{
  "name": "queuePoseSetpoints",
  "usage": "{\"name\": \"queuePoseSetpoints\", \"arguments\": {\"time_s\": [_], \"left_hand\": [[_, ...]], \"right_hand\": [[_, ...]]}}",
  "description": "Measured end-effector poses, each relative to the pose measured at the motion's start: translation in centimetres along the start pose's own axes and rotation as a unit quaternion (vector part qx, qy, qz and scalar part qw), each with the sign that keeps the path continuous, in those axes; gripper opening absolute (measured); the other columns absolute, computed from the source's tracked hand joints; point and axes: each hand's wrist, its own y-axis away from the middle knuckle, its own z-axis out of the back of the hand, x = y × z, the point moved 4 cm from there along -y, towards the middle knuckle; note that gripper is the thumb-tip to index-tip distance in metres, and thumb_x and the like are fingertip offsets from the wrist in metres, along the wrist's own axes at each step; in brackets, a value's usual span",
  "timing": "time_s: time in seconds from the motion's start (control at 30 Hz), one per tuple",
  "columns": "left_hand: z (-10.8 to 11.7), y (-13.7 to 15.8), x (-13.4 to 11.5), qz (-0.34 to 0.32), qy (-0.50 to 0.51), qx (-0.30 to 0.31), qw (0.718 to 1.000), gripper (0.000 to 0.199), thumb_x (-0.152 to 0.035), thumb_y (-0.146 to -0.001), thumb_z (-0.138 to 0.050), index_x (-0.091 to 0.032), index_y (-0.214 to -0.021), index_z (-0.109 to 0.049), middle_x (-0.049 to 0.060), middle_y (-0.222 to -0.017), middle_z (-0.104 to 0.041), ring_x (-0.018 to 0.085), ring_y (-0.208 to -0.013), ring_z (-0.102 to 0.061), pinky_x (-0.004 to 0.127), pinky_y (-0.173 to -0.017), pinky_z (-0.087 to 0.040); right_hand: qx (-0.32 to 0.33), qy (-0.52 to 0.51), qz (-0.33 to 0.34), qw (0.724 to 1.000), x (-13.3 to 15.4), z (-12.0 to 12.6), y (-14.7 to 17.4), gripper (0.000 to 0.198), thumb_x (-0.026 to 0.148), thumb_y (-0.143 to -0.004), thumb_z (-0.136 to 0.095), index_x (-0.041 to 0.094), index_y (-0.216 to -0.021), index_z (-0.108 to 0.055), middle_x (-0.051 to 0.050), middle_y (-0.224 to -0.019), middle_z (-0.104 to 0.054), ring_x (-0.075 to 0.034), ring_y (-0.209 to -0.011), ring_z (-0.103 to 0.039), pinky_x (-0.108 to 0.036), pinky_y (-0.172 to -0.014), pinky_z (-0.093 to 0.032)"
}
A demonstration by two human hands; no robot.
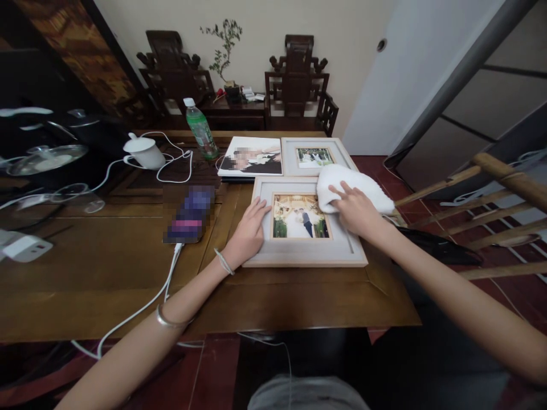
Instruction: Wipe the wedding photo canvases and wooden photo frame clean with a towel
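Observation:
A wooden picture frame [305, 261] with a wedding photo [294, 217] lies flat on the table in front of me. My left hand [251, 232] rests on its left side, fingers stretched out over the border. On the upper right corner, my right hand [356, 210] presses a white cloth [367, 185], its fingers bent into the fabric. Part of that corner is covered by the cloth. Behind it lie a second light frame [342, 149] with a smaller photo and a white-edged photo album or panel [252, 154] beside it.
A phone [190, 213] on a white charging cable lies left of the frame. Farther back stand a green-labelled bottle [200, 128] and a lidded white cup [145, 151]. Pots [53, 159] and a white charger [28, 246] are at far left. A wooden chair [508, 176] stands at right.

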Motion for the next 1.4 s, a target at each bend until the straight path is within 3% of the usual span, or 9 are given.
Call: {"name": "queuePoseSetpoints", "arguments": {"time_s": [0.17,0.4,0.57,0.77,0.87,0.97,1.17,1.3,1.4], "left_hand": [[-0.1,0.1,-0.2,0.008,0.013,-0.005,1.0,0.051,-0.004,-0.082,-0.04,-0.013,-0.13,-0.052,0.015,-0.144,-0.047,0.028,-0.143,-0.029,0.054,-0.118,-0.025],[-0.2,0.1,-0.2,-0.006,0.004,-0.014,1.0,0.053,-0.003,-0.081,-0.04,-0.016,-0.13,-0.051,0.013,-0.144,-0.048,0.028,-0.143,-0.03,0.056,-0.116,-0.027],[-0.2,0.2,-0.1,-0.006,-0.001,-0.007,1.0,0.052,-0.003,-0.081,-0.039,-0.013,-0.13,-0.051,0.014,-0.145,-0.047,0.028,-0.143,-0.029,0.055,-0.116,-0.028],[-0.1,0.1,-0.2,-0.011,-0.003,0.003,1.0,0.055,-0.001,-0.079,-0.04,-0.016,-0.132,-0.051,0.012,-0.145,-0.047,0.029,-0.144,-0.028,0.057,-0.116,-0.027],[-0.1,0.0,-0.3,-0.013,-0.001,0.009,1.0,0.056,-0.001,-0.079,-0.039,-0.015,-0.133,-0.049,0.013,-0.146,-0.046,0.029,-0.144,-0.026,0.058,-0.116,-0.026],[0.0,0.0,-0.4,-0.008,-0.001,0.008,1.0,0.055,-0.001,-0.08,-0.038,-0.012,-0.132,-0.05,0.015,-0.145,-0.046,0.028,-0.144,-0.026,0.055,-0.117,-0.026],[0.0,0.1,-0.3,-0.004,0.001,0.002,1.0,0.054,-0.001,-0.08,-0.038,-0.013,-0.131,-0.05,0.015,-0.146,-0.045,0.028,-0.144,-0.027,0.056,-0.117,-0.026],[0.0,0.1,-0.4,-0.005,-0.004,-0.002,1.0,0.053,-0.002,-0.081,-0.039,-0.014,-0.131,-0.05,0.014,-0.145,-0.046,0.028,-0.143,-0.029,0.056,-0.117,-0.026],[0.0,0.1,-0.5,-0.003,-0.015,-0.001,1.0,0.051,-0.003,-0.081,-0.038,-0.012,-0.13,-0.051,0.015,-0.144,-0.047,0.028,-0.143,-0.029,0.052,-0.118,-0.027]], "right_hand": [[0.039,-0.029,0.043,0.998,2.9,2.4,5.6,0.039,-0.001,-0.07,-0.049,0.01,-0.099,-0.073,-0.016,-0.142,-0.051,-0.042,-0.132,-0.041,-0.055,-0.098,-0.045],[0.045,-0.185,0.128,0.973,6.5,6.5,10.5,0.048,0.0,-0.066,-0.048,0.022,-0.099,-0.074,-0.006,-0.141,-0.053,-0.033,-0.132,-0.045,-0.05,-0.101,-0.049],[0.051,-0.2,0.116,0.971,7.3,5.1,8.1,0.053,-0.003,-0.064,-0.047,0.018,-0.104,-0.072,-0.009,-0.144,-0.049,-0.034,-0.135,-0.04,-0.054,-0.105,-0.043],[-0.004,-0.123,0.076,0.989,3.5,1.5,0.7,0.06,-0.008,-0.066,-0.044,0.014,-0.118,-0.065,-0.014,-0.149,-0.042,-0.033,-0.14,-0.033,-0.056,-0.107,-0.037],[-0.042,-0.089,0.035,0.995,1.7,0.6,-3.1,0.062,-0.009,-0.07,-0.04,0.014,-0.123,-0.062,-0.013,-0.155,-0.031,-0.038,-0.143,-0.024,-0.061,-0.107,-0.033],[-0.03,-0.072,0.021,0.997,1.6,-0.1,-5.1,0.056,-0.007,-0.076,-0.04,0.012,-0.124,-0.062,-0.016,-0.155,-0.03,-0.044,-0.14,-0.025,-0.065,-0.105,-0.031],[0.003,-0.046,0.054,0.997,4.7,0.6,-2.2,0.043,0.0,-0.083,-0.042,0.012,-0.116,-0.066,-0.018,-0.147,-0.043,-0.042,-0.134,-0.037,-0.06,-0.106,-0.032],[0.029,-0.063,0.108,0.992,6.6,2.6,2.1,0.039,0.002,-0.081,-0.045,0.009,-0.112,-0.068,-0.021,-0.141,-0.049,-0.042,-0.128,-0.046,-0.056,-0.102,-0.039],[0.052,-0.122,0.152,0.979,7.5,4.7,5.1,0.042,0.0,-0.076,-0.047,0.012,-0.111,-0.068,-0.018,-0.139,-0.053,-0.037,-0.125,-0.051,-0.05,-0.1,-0.044]]}}
